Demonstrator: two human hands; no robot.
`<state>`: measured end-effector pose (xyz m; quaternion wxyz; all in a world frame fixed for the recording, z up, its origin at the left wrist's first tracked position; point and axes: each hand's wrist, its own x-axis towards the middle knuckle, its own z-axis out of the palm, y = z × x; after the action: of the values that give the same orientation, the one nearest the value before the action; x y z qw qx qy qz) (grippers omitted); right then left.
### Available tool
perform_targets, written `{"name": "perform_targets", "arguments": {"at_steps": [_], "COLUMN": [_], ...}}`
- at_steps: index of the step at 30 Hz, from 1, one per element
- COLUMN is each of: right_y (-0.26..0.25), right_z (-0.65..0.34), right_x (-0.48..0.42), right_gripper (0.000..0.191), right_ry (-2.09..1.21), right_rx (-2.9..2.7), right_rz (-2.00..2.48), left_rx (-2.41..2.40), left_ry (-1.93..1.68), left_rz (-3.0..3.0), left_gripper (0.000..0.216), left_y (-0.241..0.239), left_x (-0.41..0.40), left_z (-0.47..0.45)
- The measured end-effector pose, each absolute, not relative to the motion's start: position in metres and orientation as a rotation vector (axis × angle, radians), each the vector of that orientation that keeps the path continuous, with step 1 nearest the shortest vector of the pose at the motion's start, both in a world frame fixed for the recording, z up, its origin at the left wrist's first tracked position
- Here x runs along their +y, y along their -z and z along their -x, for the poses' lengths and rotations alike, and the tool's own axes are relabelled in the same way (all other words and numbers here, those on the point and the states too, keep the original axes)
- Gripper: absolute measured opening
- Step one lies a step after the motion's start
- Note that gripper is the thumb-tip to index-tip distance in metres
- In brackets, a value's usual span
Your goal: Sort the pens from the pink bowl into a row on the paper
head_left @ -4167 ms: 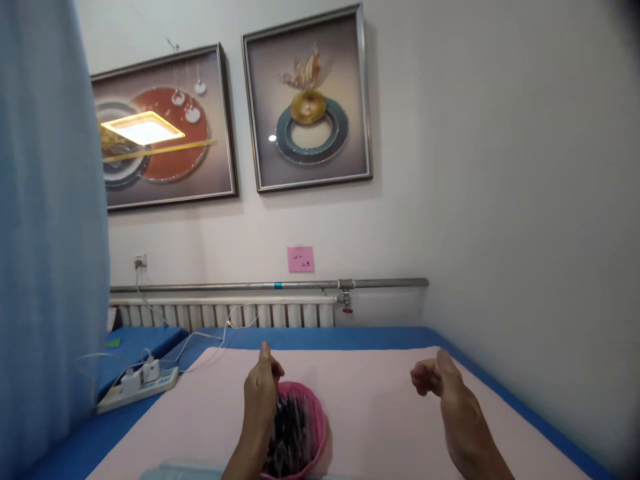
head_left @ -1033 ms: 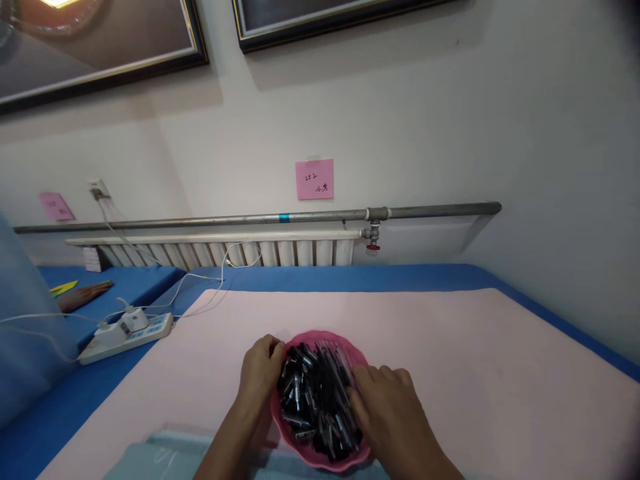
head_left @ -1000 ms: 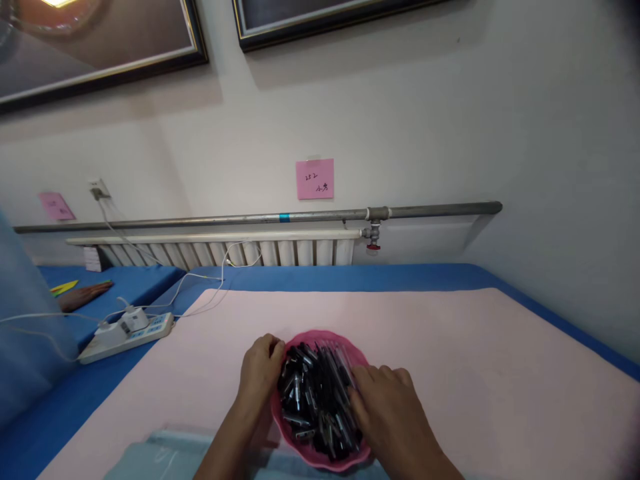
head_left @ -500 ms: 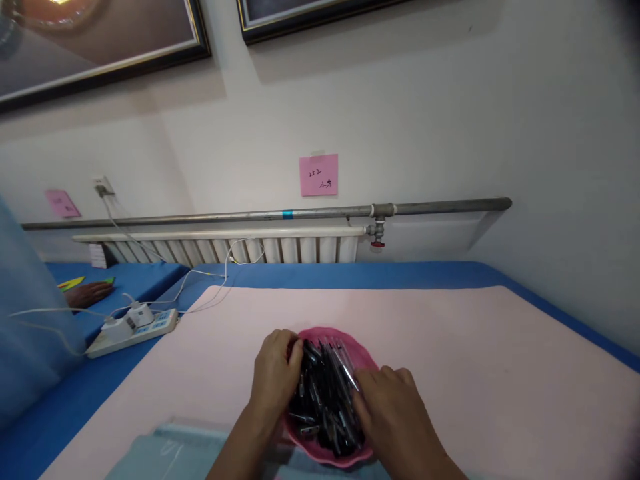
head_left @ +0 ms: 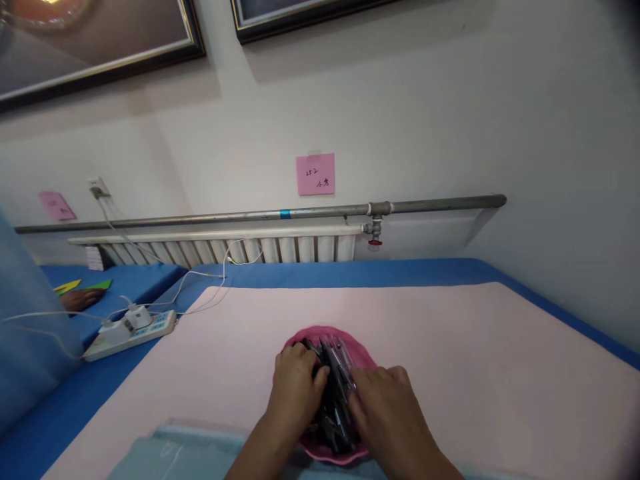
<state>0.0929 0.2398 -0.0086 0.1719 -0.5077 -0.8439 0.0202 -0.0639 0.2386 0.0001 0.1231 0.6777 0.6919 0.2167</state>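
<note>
In the head view, low in the middle of the frame, the left hand (head_left: 296, 393) and the right hand (head_left: 387, 417) both press curled fingers into the heap of black pens (head_left: 334, 393) that fills the pink bowl (head_left: 320, 333) on the pink mat (head_left: 475, 360); whether either hand actually grips a pen cannot be told (the fingertips are buried); the likely risk is that two hands pushing inward tip the light bowl or flick pens over its rim onto the mat.
</note>
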Motion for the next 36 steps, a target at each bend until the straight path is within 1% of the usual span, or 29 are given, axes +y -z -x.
{"name": "perform_targets", "arguments": {"at_steps": [6, 14, 20, 25, 31, 36], "right_y": [0.009, 0.010, 0.004, 0.008, 0.014, 0.010], "right_z": [-0.092, -0.093, -0.098, -0.096, -0.093, -0.093], "right_x": [0.240, 0.239, 0.240, 0.240, 0.238, 0.238], "right_gripper": [0.019, 0.021, 0.018, 0.016, 0.016, 0.017], "right_ry": [-0.126, -0.178, -0.236, -0.244, -0.177, -0.162], "right_rx": [-2.389, -2.359, -2.234, -2.247, -2.295, -2.298], "right_rz": [1.420, 1.364, 1.326, 1.254, 1.169, 1.185], "left_rx": [1.900, 1.748, 1.442, 1.232, 0.958, 0.922], "left_ry": [-0.835, -1.126, -1.413, -1.619, -1.724, -1.722], "left_rz": [-1.784, -1.450, -0.995, -0.695, -0.497, -0.489], "left_gripper": [0.011, 0.010, 0.018, 0.025, 0.029, 0.031], "left_y": [0.002, 0.003, -0.004, -0.015, -0.018, -0.018], "left_x": [0.240, 0.242, 0.244, 0.247, 0.245, 0.244], "left_z": [0.067, 0.076, 0.086, 0.095, 0.094, 0.091]}}
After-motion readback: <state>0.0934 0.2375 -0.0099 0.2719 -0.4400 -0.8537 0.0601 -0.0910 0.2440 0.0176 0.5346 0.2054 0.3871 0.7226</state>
